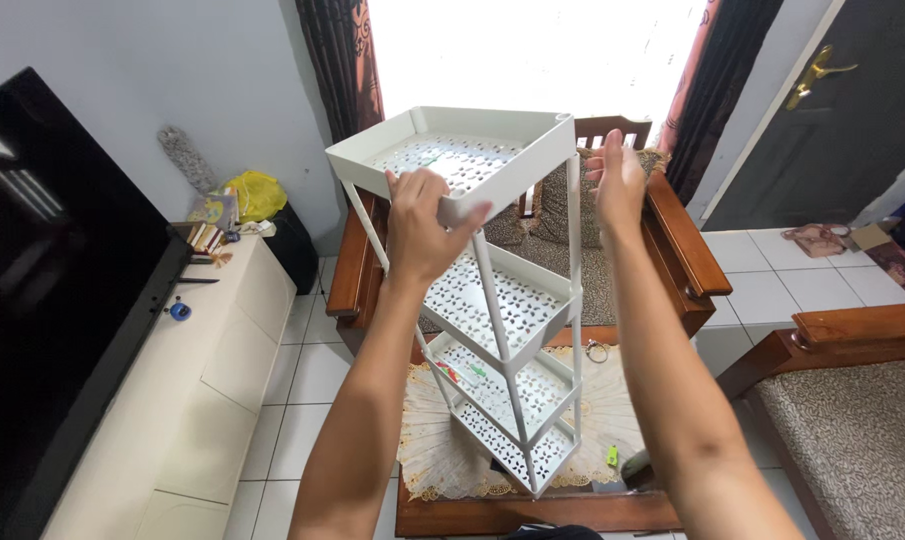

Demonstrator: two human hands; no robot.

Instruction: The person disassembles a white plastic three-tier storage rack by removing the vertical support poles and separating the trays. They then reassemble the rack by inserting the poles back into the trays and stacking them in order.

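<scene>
A white plastic corner rack (512,330) with several perforated triangular shelves stands tilted on a low wooden table. My left hand (424,222) grips the front rim of the top shelf (452,150), fingers curled over its edge. My right hand (615,182) is open, palm facing the top shelf's right corner, close beside it; whether it touches is unclear. Small coloured bits lie on the lower shelves.
A cream lace cloth (442,450) covers the wooden table (472,515). A black television (42,300) sits on a cream cabinet (202,380) at left. A wooden armchair (672,240) stands behind the rack, another seat (852,410) at right. A dark door (822,110) is far right.
</scene>
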